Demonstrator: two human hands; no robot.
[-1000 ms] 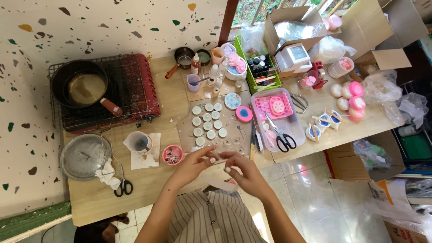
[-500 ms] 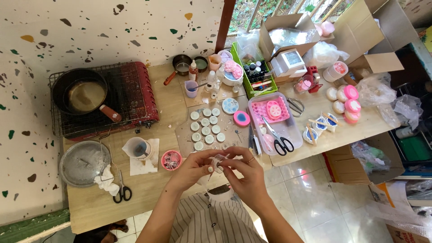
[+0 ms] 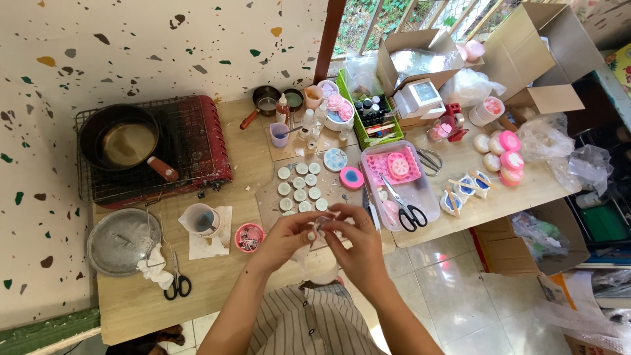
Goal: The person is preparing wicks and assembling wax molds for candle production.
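Observation:
My left hand (image 3: 284,240) and my right hand (image 3: 355,244) meet above the table's front edge. Both pinch a small clear round container (image 3: 320,226) between their fingertips. Just beyond them lies a clear sheet (image 3: 273,197) carrying several small white round discs (image 3: 300,187). A pink cup of small clips (image 3: 249,236) stands left of my left hand. A clear tray (image 3: 427,190) with a pink mould (image 3: 397,166) and black-handled scissors (image 3: 404,207) sits right of my right hand.
A red stove (image 3: 197,141) with a black pan (image 3: 125,141) fills the left. A metal lid (image 3: 121,240), small scissors (image 3: 176,279) and a measuring cup (image 3: 201,219) lie front left. Bottles, a green basket (image 3: 374,128), cardboard boxes (image 3: 526,59) and pink round soaps (image 3: 505,152) crowd the back and right.
My hands rose from the table edge with the small clear container and now hold it slightly higher and closer together. The view shifted a little.

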